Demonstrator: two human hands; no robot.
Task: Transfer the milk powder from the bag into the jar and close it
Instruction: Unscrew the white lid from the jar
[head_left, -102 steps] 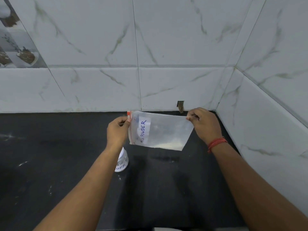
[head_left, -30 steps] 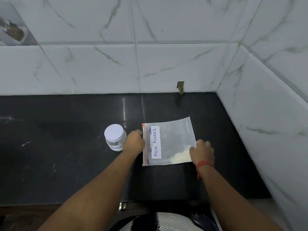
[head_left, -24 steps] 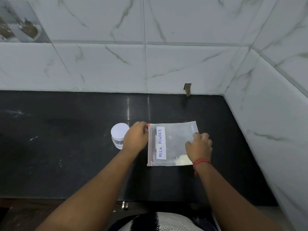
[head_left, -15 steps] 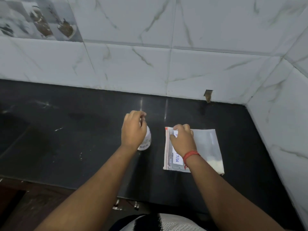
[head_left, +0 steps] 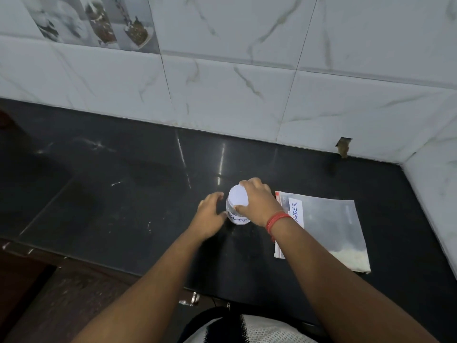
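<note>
A small clear jar (head_left: 237,218) with a white lid (head_left: 238,198) and a label ending in "OWDER" stands on the black counter (head_left: 123,194). My right hand (head_left: 259,203) reaches over it from the right, thumb and fingers curled round the lid's rim. My left hand (head_left: 210,214) cups the jar's left side, its thumb against the glass. The clear zip bag (head_left: 324,226) labelled "POWDER" lies flat to the right of the jar, untouched. A little white powder (head_left: 351,257) sits along the bag's near edge.
White marble tiles form the back wall (head_left: 222,82) and a side wall (head_left: 435,184) close on the right of the bag. The counter's front edge (head_left: 99,262) runs just below my forearms, with a metal handle (head_left: 190,299) under it.
The bag was set down flat on the counter. My right hand left the bag and moved left onto the jar's lid. My left hand shifted from the top of the jar to its left side.
</note>
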